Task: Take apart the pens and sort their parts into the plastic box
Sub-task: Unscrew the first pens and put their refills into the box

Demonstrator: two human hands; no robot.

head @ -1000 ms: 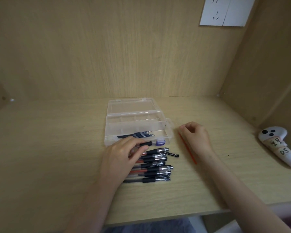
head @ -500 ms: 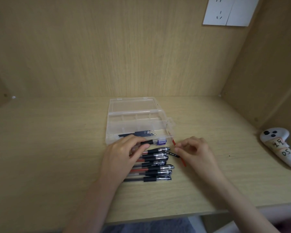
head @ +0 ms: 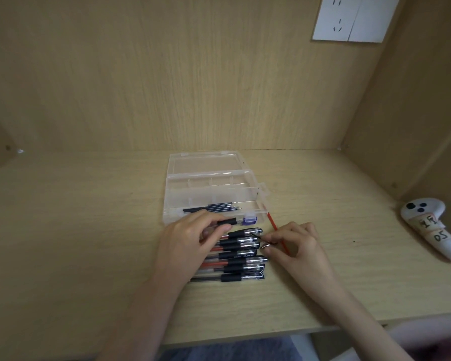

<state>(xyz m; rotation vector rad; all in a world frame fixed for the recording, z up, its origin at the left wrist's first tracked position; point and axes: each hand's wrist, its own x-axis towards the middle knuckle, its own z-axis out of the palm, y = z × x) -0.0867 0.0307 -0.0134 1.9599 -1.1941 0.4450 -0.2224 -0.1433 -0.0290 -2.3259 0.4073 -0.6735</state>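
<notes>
A clear plastic box (head: 253, 190) lies open at mid-table, with several dark refills (head: 214, 207) in its front compartment. In front of it lies a pile of black-gripped pens (head: 241, 257). My left hand (head: 190, 243) rests on the pile's left part and grips a clear pen barrel with a black grip (head: 228, 221) close to the box's front wall. My right hand (head: 297, 243) holds a thin red refill (head: 272, 222) slanting toward the box corner. Its thumb and forefinger close on a small black pen part (head: 257, 234) at the pile's right end.
A white hand controller (head: 432, 230) with taped labels lies at the far right of the table. Wooden walls close the back and right sides, with a white wall socket (head: 354, 19) up high. The table's front edge runs just below my forearms.
My right hand has moved left with the red refill, from open table to the right end of the pen pile. My left hand has stayed on the pile with the barrel.
</notes>
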